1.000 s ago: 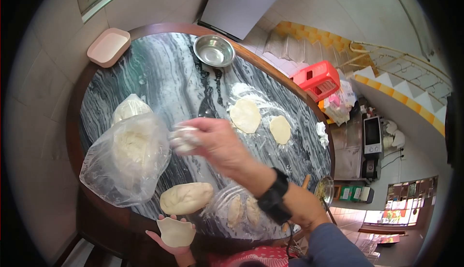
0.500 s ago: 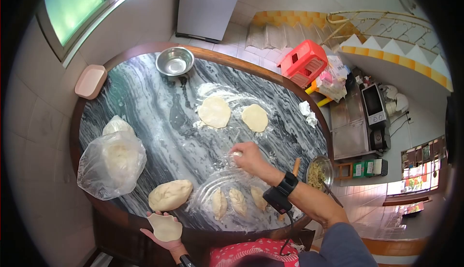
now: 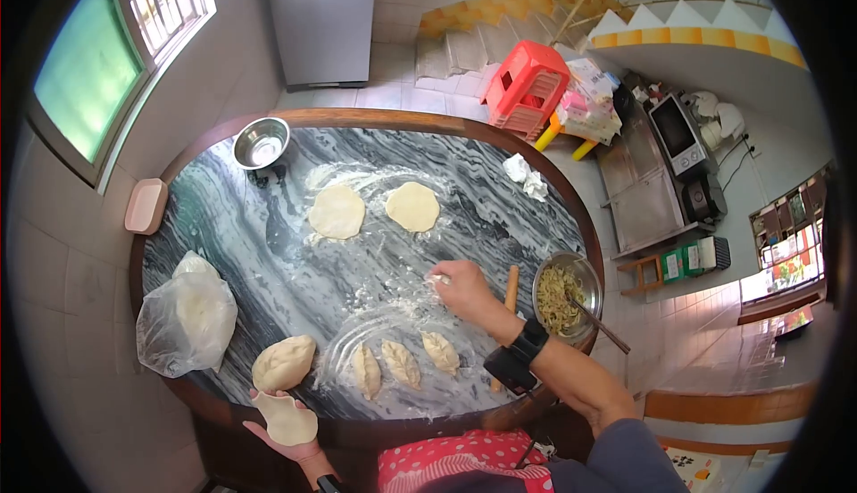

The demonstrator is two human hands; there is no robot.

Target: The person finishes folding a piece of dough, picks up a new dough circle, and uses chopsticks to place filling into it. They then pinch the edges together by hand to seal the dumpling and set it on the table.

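Observation:
A flat dough wrapper (image 3: 290, 420) lies across my left hand (image 3: 268, 430), palm up at the table's near left edge, beside a big dough lump (image 3: 284, 364). My right hand (image 3: 462, 290) is over the middle of the table with its fingers pinched together; something small and whitish shows at the fingertips, too small to name. Loose flour (image 3: 393, 297) lies just left of it. Nearer me are three folded dumplings (image 3: 401, 364). Beyond my hands rest two round wrappers, one at left (image 3: 336, 212) and one at right (image 3: 412, 207).
A bowl of filling (image 3: 558, 301) with a utensil stands at right, beside a rolling pin (image 3: 511, 289). Farther back are a metal bowl (image 3: 262, 143) and crumpled tissue (image 3: 525, 177). A plastic bag with dough (image 3: 187, 319) and a pink box (image 3: 145, 206) are at left.
The camera view has turned, shifting most of the table leftward and bringing the filling bowl and rolling pin more fully into view. My left hand still bears the wrapper; my right stays pinched.

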